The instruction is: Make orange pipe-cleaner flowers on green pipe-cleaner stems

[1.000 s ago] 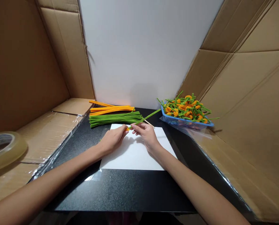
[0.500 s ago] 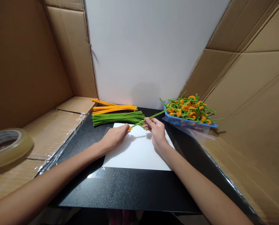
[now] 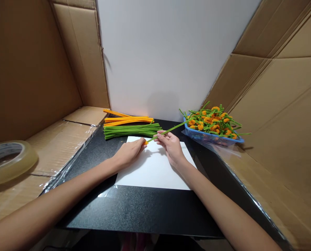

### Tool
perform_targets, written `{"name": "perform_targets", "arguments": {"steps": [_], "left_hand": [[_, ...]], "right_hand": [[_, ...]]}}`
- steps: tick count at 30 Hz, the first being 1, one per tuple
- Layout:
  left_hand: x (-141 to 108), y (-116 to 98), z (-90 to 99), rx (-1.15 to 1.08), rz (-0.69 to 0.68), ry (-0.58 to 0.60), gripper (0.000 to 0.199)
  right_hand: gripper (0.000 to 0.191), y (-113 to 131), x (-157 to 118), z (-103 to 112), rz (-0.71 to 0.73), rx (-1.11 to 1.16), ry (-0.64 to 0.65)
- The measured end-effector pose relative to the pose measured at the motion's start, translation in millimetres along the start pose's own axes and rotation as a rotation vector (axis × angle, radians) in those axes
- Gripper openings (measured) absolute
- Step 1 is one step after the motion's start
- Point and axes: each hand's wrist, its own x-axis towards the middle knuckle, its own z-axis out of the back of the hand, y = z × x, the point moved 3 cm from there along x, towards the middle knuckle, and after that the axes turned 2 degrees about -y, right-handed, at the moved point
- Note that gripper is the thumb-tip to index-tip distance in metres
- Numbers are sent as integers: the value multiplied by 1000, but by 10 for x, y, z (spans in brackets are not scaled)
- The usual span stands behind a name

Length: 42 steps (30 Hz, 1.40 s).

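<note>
A green chenille pipe cleaner point(image 3: 171, 130) slants up and right across the white paper sheet point(image 3: 152, 170). Its near end carries a small orange piece point(image 3: 145, 143). My left hand point(image 3: 129, 152) pinches that orange end at the fingertips, and part of it is hidden by the fingers. My right hand point(image 3: 171, 147) grips the green stem a little further along. Both hands rest just above the paper's far half. Behind them lie a bundle of green pipe cleaners point(image 3: 130, 131) and a bundle of orange pipe cleaners point(image 3: 127, 119).
A blue plastic basket point(image 3: 210, 137) at the far right is heaped with orange-and-green pipe-cleaner pieces. A clear tape roll point(image 3: 9, 162) lies on cardboard at the left. The black table point(image 3: 134, 209) is bordered by cardboard sheets point(image 3: 275, 115) and a white wall point(image 3: 171, 59).
My right hand has slid left along the green stem, closer to my left hand than half a second ago. The view has drifted slightly.
</note>
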Motion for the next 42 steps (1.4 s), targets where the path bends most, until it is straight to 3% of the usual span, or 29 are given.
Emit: {"name": "perform_targets", "arguments": {"steps": [12, 29, 36, 40, 42], "left_hand": [[-11, -11, -57, -16, -18, 10, 26], [7, -3, -74, -81, 30, 2, 34], [-9, -4, -36, -140, 12, -44, 29], [6, 54, -9, -237, -4, -178, 46], [17, 77, 16, -313, -6, -244, 43]], "right_hand": [[27, -78, -42, -53, 29, -90, 29], [26, -136, -125, -140, 14, -118, 75], [28, -130, -61, -72, -51, -54, -24], [30, -91, 27, 62, -102, 37, -137], [29, -76, 60, 119, -142, 84, -186]]}}
